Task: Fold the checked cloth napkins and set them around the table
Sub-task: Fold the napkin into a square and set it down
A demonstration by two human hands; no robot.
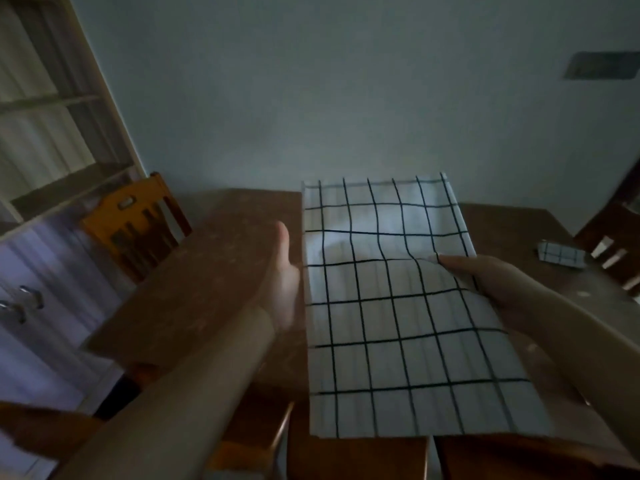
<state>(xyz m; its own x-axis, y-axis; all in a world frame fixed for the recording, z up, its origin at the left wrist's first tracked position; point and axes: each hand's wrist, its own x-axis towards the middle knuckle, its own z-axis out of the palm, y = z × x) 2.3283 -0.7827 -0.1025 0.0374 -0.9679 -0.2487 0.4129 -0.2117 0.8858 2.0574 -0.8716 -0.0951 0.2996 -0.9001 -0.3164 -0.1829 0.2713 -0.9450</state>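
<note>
A white napkin (398, 306) with a black check hangs spread out in front of me, above the brown wooden table (207, 265). My right hand (491, 285) pinches its right edge with thumb on top. My left hand (284, 278) is at the napkin's left edge, thumb up; its fingers go behind the cloth and are hidden. A second checked napkin (561, 255), folded small, lies on the table at the far right.
An orange wooden chair (135, 223) stands at the table's far left corner, with a shelf unit and cabinet behind it. A dark chair (613, 247) is at the right edge. Another chair back (263, 427) is just below me. A wall runs behind the table.
</note>
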